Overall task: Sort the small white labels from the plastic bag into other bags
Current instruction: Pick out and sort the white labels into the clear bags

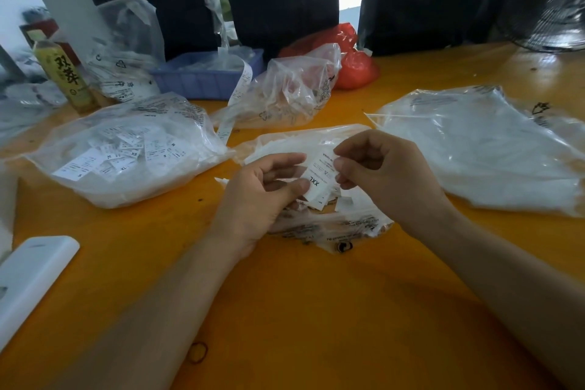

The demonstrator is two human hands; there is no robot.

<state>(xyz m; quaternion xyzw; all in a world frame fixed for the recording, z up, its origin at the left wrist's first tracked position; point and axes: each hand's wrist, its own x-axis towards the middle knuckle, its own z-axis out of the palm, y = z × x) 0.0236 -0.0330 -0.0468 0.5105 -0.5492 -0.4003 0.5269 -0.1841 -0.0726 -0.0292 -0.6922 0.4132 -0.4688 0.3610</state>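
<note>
A small white label (319, 172) marked XXL is held between both hands over the middle of the orange table (285, 294). My left hand (262, 196) pinches its lower end with thumb and fingers. My right hand (380, 174) pinches its upper edge with curled fingers. Under the hands lies a clear plastic bag (335, 225) with several loose labels in it. On the left, a fuller clear bag of labels (126, 152) shows sizes such as XS, S, M and XL. On the right lies a large clear bag (481, 152) with white contents.
At the back stand a blue basket (202, 76), a crumpled clear bag (285, 92), a red bag (351, 63), a yellow-green bottle (66, 76) and a label strip (234, 101). A white flat object (28, 279) lies at the left edge. A rubber band (198, 352) lies near my left forearm.
</note>
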